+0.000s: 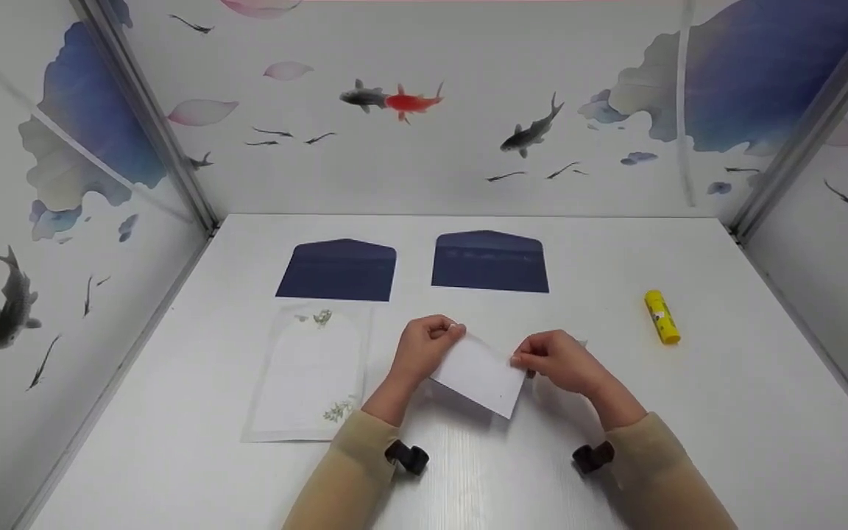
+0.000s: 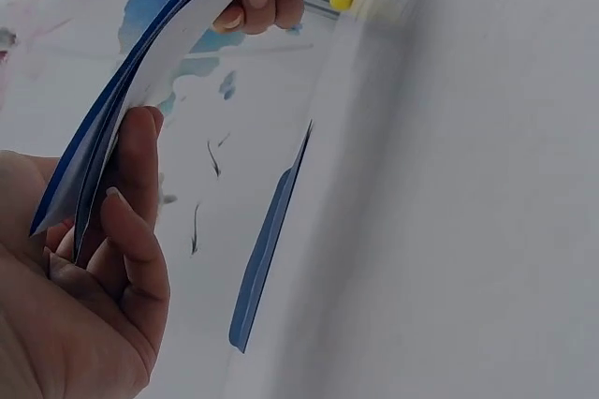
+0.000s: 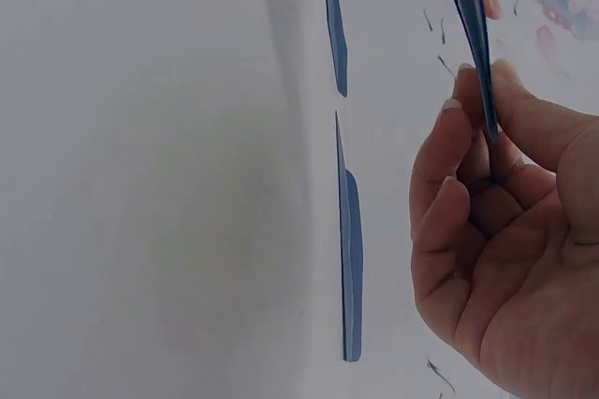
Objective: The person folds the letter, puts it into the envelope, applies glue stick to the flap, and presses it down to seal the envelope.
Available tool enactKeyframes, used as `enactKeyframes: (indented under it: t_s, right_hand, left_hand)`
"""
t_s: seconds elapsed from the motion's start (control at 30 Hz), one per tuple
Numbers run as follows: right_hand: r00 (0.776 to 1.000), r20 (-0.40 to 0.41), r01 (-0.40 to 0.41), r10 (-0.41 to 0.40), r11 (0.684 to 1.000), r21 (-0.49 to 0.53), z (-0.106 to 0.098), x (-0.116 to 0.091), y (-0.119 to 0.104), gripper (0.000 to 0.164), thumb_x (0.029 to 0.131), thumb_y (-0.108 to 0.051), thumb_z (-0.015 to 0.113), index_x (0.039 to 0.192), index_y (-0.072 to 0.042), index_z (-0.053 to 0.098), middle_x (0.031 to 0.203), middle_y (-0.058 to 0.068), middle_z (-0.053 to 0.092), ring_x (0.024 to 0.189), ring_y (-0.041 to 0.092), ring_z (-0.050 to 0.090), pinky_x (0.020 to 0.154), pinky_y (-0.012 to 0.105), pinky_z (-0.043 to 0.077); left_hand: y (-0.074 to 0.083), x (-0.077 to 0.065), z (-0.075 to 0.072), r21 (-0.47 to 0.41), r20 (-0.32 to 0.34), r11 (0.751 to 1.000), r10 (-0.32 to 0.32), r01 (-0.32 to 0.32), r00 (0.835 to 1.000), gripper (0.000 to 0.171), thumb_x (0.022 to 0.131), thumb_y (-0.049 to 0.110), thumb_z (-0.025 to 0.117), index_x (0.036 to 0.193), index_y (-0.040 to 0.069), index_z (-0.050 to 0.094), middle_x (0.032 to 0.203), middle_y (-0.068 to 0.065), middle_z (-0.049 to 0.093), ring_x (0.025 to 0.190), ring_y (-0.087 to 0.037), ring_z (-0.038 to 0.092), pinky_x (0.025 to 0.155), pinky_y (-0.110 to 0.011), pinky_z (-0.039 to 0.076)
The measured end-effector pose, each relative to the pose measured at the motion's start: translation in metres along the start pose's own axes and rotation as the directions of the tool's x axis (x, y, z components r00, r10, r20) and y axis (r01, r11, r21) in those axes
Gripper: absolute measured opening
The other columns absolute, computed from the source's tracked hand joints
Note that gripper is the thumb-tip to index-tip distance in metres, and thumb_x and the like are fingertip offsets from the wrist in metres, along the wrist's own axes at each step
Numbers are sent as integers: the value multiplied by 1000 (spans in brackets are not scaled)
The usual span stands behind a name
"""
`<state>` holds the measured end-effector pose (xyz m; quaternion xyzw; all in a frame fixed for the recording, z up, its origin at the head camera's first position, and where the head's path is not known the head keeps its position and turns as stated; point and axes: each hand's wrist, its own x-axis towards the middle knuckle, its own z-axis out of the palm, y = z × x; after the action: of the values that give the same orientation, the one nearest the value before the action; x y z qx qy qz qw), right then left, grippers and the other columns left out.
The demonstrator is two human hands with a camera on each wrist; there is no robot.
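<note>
Both hands hold up a folded sheet of paper above the table, tilted, its white face toward the head camera. In the left wrist view the paper shows blue on its other side, and its layers part slightly at the near end. My left hand pinches one upper corner, with fingers curled at the paper's edge. At the opposite side my right hand grips the edge between thumb and fingertips. Seen edge-on in the right wrist view, the paper looks like a thin dark blue strip.
Two navy envelopes lie with pointed flaps away from me, toward the back. Left of the hands is a translucent sheet with printed leaves. A yellow glue stick rests on the right. White printed panels wall the table.
</note>
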<state>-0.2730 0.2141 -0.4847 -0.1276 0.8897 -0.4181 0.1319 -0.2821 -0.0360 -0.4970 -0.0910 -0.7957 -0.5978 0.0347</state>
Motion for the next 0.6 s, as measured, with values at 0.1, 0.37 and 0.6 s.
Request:
enactKeyframes:
  t_s: [0.1,0.37,0.6]
  right_hand:
    - [1000,12,11,-11,1000,-15,-2,0,2,17,97,-23,73,91,-7,75,76,1,68,72,18,57,66,27,46]
    - [999,53,13,-12,1000,-18,-4,0,4,19,96,-26,73,89,-8,72,76,1,69,74,17,59,68,27,48]
    - [998,-18,-50,52,995,91,-9,1,4,19,101,-23,67,100,-4,67,85,3,66,81,18,57,73,29,50]
  left_hand:
    - [-2,1,0,-20,-7,1000,-8,7,1000,23,94,19,75,86,-3,74,60,10,57,60,-6,47,64,-23,39]
    - [-2,1,1,-49,-13,998,-35,34,999,24,94,19,74,86,-3,74,59,11,52,61,-7,45,64,-23,37]
    - [-4,1,-3,-70,76,995,-61,67,995,25,95,22,74,87,-1,73,62,11,56,60,-6,50,58,-20,44]
